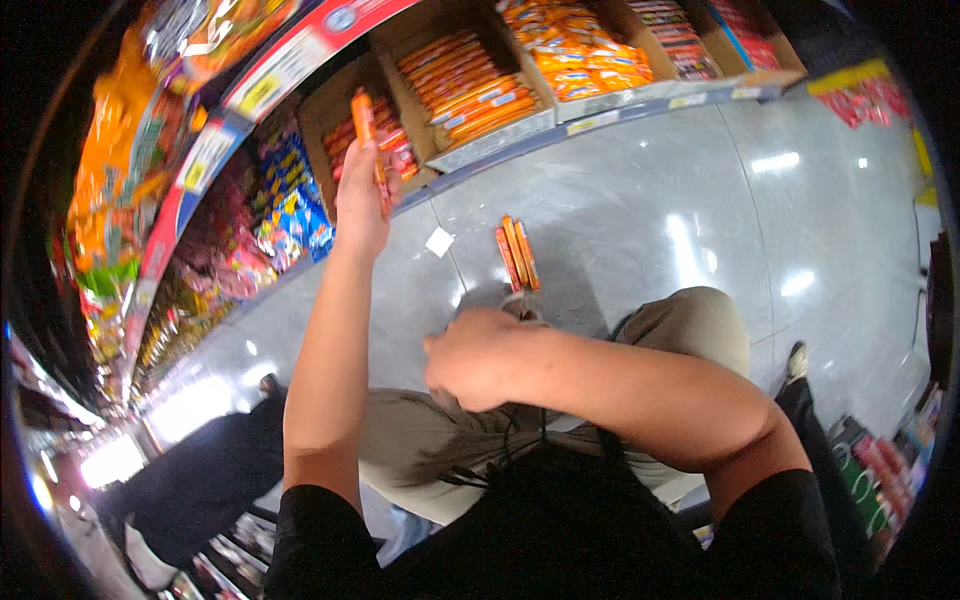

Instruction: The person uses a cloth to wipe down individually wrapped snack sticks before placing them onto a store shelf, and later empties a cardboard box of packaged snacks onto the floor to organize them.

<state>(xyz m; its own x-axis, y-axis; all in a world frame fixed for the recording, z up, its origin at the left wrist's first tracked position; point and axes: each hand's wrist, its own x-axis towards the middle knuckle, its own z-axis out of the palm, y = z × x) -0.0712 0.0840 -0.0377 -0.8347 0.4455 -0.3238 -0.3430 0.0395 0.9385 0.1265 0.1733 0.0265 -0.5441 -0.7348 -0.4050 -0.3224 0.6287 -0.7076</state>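
Observation:
My left hand (pixel 363 193) is raised before a shelf box and grips an orange stick-shaped packet (pixel 364 116) upright. Behind it is a cardboard box of red stick packets (pixel 361 129), partly covered by the hand. My right hand (pixel 480 360) is blurred, with fingers curled, above my bent knee; its palm side is hidden, so I cannot tell whether it holds anything. On the grey floor in front of me, several orange and red stick packets (pixel 517 253) lie side by side.
Along the bottom shelf stand boxes of orange stick packets (pixel 472 90) and orange bags (pixel 585 56). Blue packets (pixel 296 202) are to the left. A white square of paper (pixel 439 241) lies on the tiles. Other people's dark-trousered legs (pixel 202 457) show at left and right.

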